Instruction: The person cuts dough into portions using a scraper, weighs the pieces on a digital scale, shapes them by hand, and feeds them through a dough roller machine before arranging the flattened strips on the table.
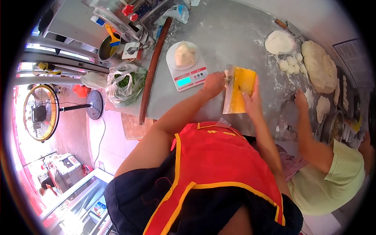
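My right hand (253,100) grips a flat yellow rectangular packet (243,84) with a clear plastic edge, its thumb lying across the front. My left hand (214,84) is closed at the packet's clear left edge, fingers pinched there; the exact grip is partly hidden. Just left of that hand stands a white and red digital scale (188,80) with a lit blue display. A pale lump of dough (185,54) rests on the scale's round pan.
A co-worker's hand (301,98) touches the floury grey table (231,33) at right, near a large dough mass (319,64) and small dough pieces (290,64). A long brown rod (156,70) lies left, beside a bag of greens (126,84) and a pot (106,49).
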Available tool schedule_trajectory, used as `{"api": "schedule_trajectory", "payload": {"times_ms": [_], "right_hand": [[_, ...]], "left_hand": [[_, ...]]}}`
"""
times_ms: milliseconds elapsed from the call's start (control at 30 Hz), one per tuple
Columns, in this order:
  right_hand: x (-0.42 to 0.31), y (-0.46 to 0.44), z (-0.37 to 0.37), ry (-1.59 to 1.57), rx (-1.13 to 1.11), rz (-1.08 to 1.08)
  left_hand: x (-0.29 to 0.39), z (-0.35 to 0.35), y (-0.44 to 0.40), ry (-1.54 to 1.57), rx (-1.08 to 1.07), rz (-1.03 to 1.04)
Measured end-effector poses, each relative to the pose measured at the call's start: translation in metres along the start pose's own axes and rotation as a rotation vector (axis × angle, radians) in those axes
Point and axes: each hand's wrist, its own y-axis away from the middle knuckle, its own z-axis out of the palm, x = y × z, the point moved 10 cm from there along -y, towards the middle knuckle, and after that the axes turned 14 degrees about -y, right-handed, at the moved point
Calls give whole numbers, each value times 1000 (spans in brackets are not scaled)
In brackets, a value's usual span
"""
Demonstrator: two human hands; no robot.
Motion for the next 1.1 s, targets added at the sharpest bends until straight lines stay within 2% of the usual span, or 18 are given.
{"api": "schedule_trajectory", "payload": {"times_ms": [133,167,233,267,333,400,433,500,533,600,700,800,900,1000,1033,1100], "right_hand": [[10,13,9,-13,-193,114],[9,18,10,-1,-225,121],[4,23,4,44,-207,36],[1,22,-1,-5,-181,53],[-11,18,-12,-106,-124,85],[-23,14,-14,-106,-86,-1],[-28,12,-15,-103,-67,-45],[-23,16,-9,-110,-109,59],[-21,17,-6,-113,-129,109],[-22,20,-4,-96,-125,70],[-7,24,-4,-133,-97,97],[2,25,-12,-189,-58,99],[10,23,-25,-241,-15,55],[8,25,-42,-360,44,44],[6,26,-46,-412,66,48],[15,30,-63,-286,122,34]], "left_hand": [[-21,-29,0,152,60,-158],[-24,-50,-3,150,175,-139],[-51,-74,-20,337,261,-158],[-45,-108,-17,274,244,-204],[-53,-143,-26,94,383,-49],[-65,-161,-39,-169,507,102],[-76,-155,-50,-298,412,90],[-90,-144,-62,-549,217,60],[-90,-140,-63,-650,173,112],[-78,-134,-50,-849,75,218],[-73,-134,-36,-806,118,254],[-87,-114,-48,-613,82,328],[-93,-105,-58,-680,136,314],[-112,-115,-69,-248,60,79],[-113,-126,-69,-171,114,50],[-124,-147,-64,-14,222,-17]]}}
